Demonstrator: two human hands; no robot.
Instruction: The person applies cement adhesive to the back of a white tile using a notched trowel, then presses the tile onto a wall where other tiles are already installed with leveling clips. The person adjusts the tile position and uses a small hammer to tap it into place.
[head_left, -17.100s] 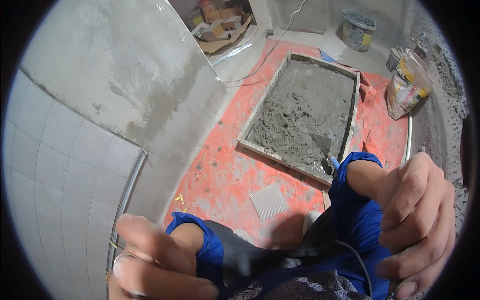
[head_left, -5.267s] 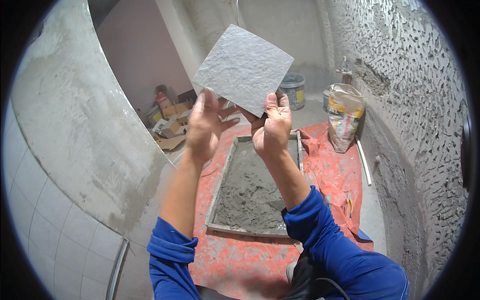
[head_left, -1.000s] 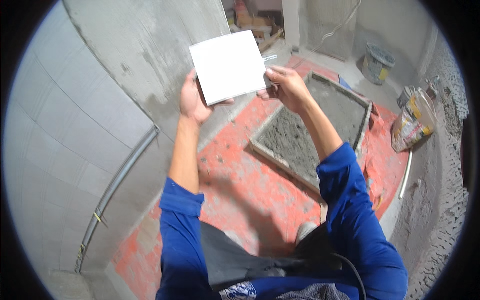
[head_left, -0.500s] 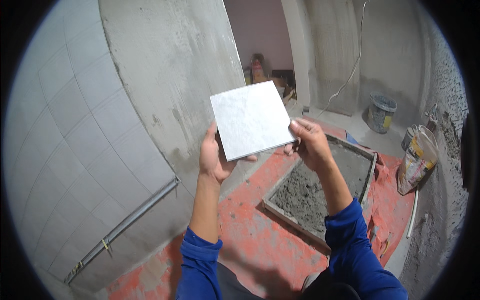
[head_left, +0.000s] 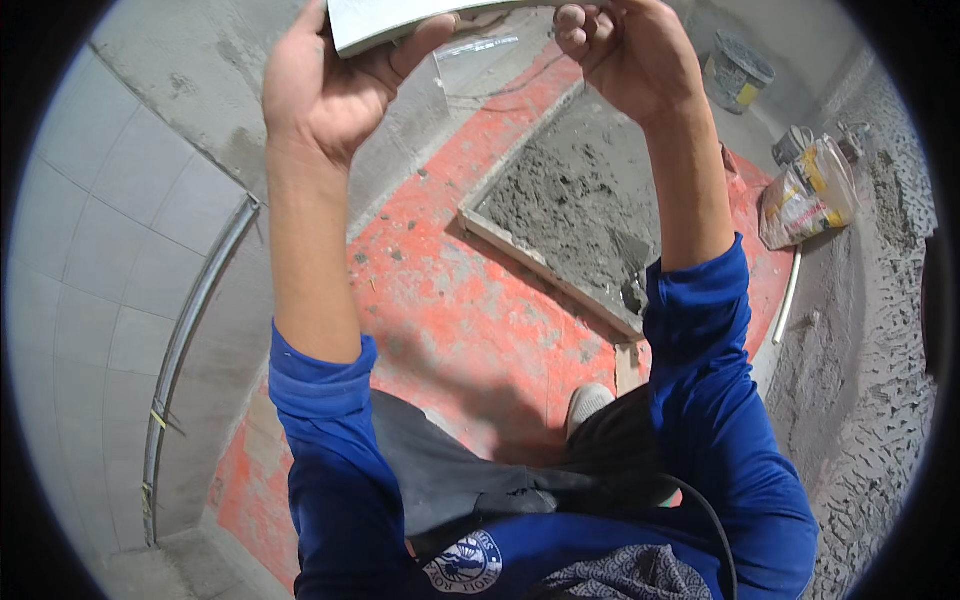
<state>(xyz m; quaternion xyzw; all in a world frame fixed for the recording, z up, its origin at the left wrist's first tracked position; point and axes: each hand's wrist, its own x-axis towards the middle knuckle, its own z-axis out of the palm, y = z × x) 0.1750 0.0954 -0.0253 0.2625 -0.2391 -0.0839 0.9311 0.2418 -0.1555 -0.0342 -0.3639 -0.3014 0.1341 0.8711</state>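
Note:
A pale square tile (head_left: 385, 15), mostly cut off by the top edge, is held up between my two bare hands. My left hand (head_left: 340, 90) grips its left corner and underside, thumb and fingers against it. My right hand (head_left: 635, 55) holds the right side with curled fingertips; part of that grip is out of frame. Below and beyond the right hand lies a wooden-edged shallow tray (head_left: 520, 255) of wet grey mortar (head_left: 560, 185). Both forearms are bare up to rolled blue sleeves.
A stained red sheet (head_left: 455, 340) covers the floor around my feet. On the right stand a bucket (head_left: 738, 75) and an open bag (head_left: 805, 195) beside a white pipe (head_left: 788, 295) and rough wall (head_left: 870, 330). A tiled wall (head_left: 120, 250) with a metal strip (head_left: 190, 320) bounds the left.
Both hands were empty in the oldest frame and later hold the tile. Since half a second ago the view has tipped downward, and tile and hands have moved up to the top edge.

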